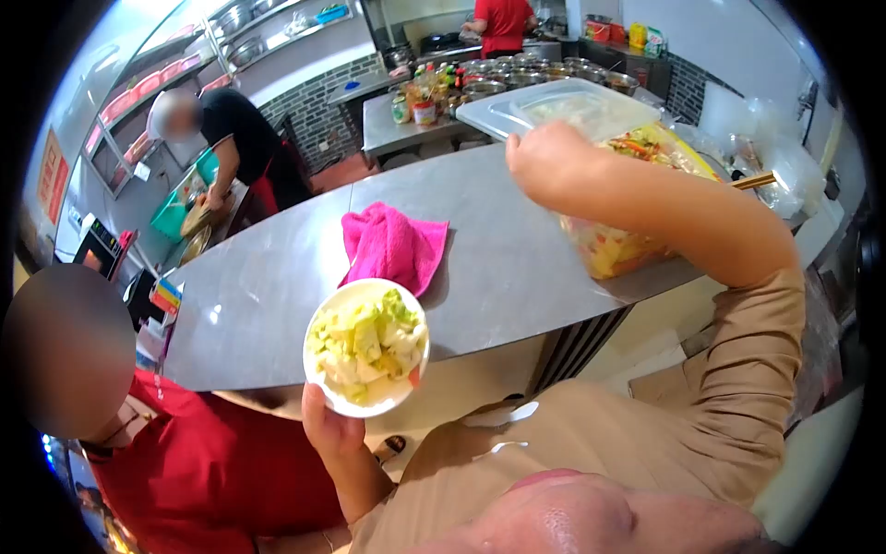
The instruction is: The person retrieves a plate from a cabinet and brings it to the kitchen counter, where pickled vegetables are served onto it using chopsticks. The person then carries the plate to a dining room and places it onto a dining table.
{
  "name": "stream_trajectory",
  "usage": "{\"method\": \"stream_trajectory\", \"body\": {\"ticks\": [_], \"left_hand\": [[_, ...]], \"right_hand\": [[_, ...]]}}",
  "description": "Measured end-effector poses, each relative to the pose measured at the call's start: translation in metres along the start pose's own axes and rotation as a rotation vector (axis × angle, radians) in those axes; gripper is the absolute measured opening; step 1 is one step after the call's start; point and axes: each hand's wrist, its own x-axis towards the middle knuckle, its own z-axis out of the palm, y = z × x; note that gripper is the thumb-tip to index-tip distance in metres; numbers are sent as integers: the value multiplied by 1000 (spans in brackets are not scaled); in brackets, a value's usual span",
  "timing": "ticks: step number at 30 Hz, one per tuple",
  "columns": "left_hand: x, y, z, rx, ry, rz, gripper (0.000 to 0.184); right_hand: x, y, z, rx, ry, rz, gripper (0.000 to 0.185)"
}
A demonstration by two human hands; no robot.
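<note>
My left hand (332, 427) is closed on a white bowl (315, 374), holding it in front of the counter edge. Pale chopped cabbage (365, 342) fills the bowl. Over on the right, my right hand (544, 166) is at the near edge of a translucent plastic lid (503, 109), its fingers bent round it and partly hidden. The lid is tilted up over a clear tub (604, 263) of cut vegetables with red bits. Wooden chopsticks (754, 181) stick out past the tub's right side, partly behind my forearm.
A pink cloth (392, 245) lies on the grey counter (498, 249). A person in red (212, 462) stands close on my left. Across the counter a person in black (245, 138) works over a board. Another in red (503, 26) stands farther back, beyond several pots (484, 88).
</note>
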Motion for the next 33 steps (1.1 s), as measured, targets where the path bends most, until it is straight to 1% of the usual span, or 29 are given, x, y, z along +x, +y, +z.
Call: {"method": "stream_trajectory", "body": {"ticks": [1,3,5,8,11,14,18,20,23,24,27,29,30,33], "left_hand": [[-1,-2,18,290,21,90,56],[1,1,19,96,12,17,58],[2,3,17,93,9,-2,61],[0,1,19,84,17,-19,62],[-2,0,23,86,38,-12,62],[-7,-4,29,65,28,11,60],[-22,-10,40,108,29,67,59],[-34,-13,50,81,70,71,58],[-54,-14,69,62,92,82,59],[-62,-16,76,74,113,111,59],[-89,-20,88,97,144,162,61],[-102,-26,96,103,156,201,61],[-113,-25,94,135,58,174,53],[-145,-32,107,93,154,202,53]], "right_hand": [[6,-2,3,-40,-28,-1,47],[6,-1,2,-107,-53,-23,49],[1,-2,-3,-152,-47,-76,47],[-7,2,-13,-201,-146,-156,44],[-10,5,3,-182,3,-175,39],[-23,11,1,-140,97,-288,33],[-32,15,11,-175,265,-283,25],[-31,15,12,-171,342,-284,22],[-28,26,-5,-85,279,-351,19],[-29,26,-1,-119,359,-317,17],[-32,27,-2,-128,275,-401,14],[-34,27,0,-71,283,-362,11],[-37,27,0,-42,283,-343,9],[-47,29,-3,-10,335,-268,4]]}}
